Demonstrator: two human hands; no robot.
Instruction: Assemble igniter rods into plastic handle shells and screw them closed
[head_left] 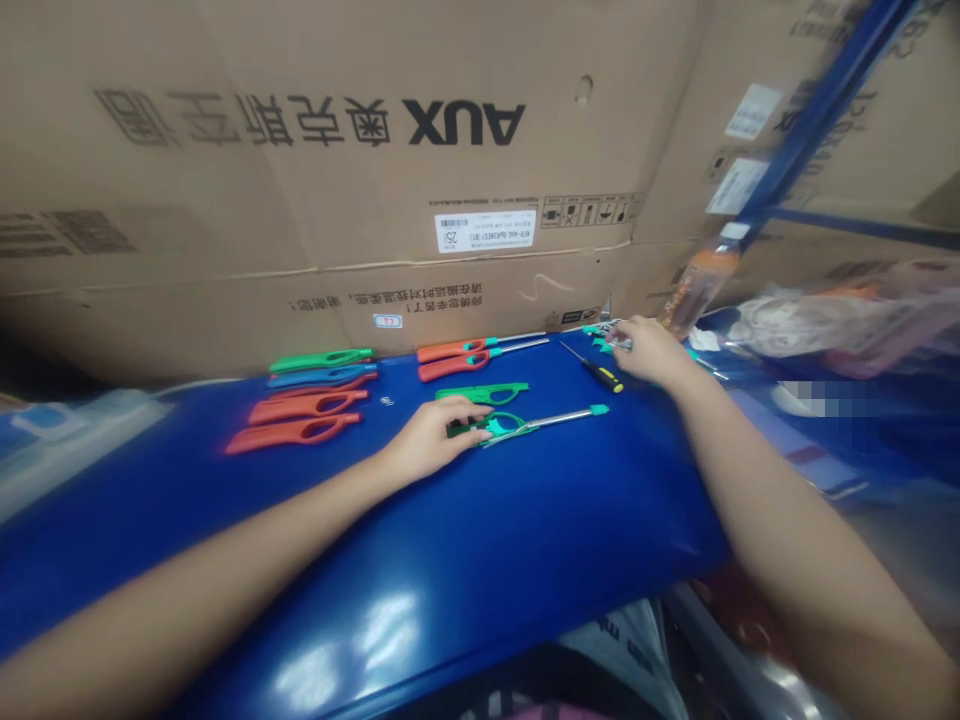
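Observation:
My left hand (435, 437) is closed around the handle end of a green lighter (510, 426) lying on the blue table, its metal tube pointing right. Just behind it lies a green handle shell (480, 391). Over at the back right, my right hand (646, 350) has its fingers pressed together at a pile of small teal and metal parts (598, 333); what they pinch is too small to make out. Between the hands rests a black and yellow screwdriver (602, 376). Two orange-red lighters (459, 364) with metal tubes lie behind the green shell.
Green (319, 359), blue (319, 377) and red handle shells (296, 432) lie at the left on the blue table (420, 560). A large cardboard box (300, 210) stands behind. A drink bottle (701, 285) and plastic bags (810, 320) are at the right.

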